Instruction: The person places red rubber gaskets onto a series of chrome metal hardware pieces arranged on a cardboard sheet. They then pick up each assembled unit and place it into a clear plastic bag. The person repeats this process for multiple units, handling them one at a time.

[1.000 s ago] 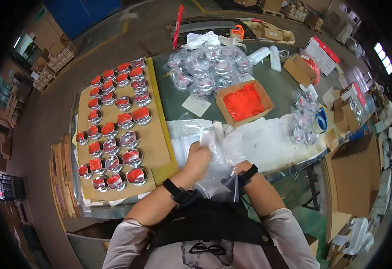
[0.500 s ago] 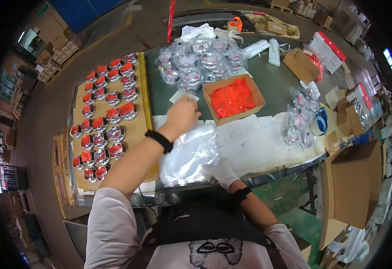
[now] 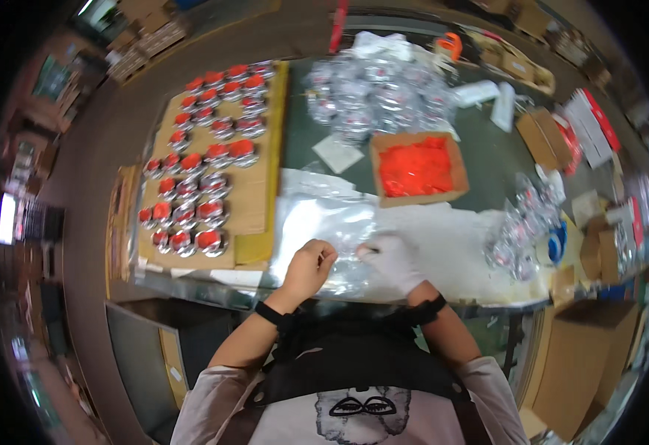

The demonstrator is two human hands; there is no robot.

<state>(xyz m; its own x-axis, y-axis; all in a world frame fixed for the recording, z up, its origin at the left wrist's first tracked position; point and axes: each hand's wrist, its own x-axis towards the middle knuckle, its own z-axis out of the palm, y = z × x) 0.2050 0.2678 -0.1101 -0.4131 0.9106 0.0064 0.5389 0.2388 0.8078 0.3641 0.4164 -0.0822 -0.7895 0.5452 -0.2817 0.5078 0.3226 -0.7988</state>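
A sheet of clear plastic bags lies at the near edge of the table, shiny and partly crumpled. Above its near end, my bare left hand is closed in a pinch, thumb against fingers. Opposite it, my white-gloved right hand also pinches, its fingertips pointing toward the left ones. Clear plastic spans the gap between the two hands and seems gripped by both, though blur hides its edges. Past the bags lies a small white card. An open carton holds red plastic pieces to its right.
Left, a cardboard sheet carries rows of shiny metal parts with red tops. Bagged metal parts are heaped at the back, with more bagged parts at right. A blue tape roll and several cartons stand beyond.
My left hand has come back from near the white card toward the body. My right hand has risen off the bags' near edge, and both hands now meet in pinches. The view has shifted.
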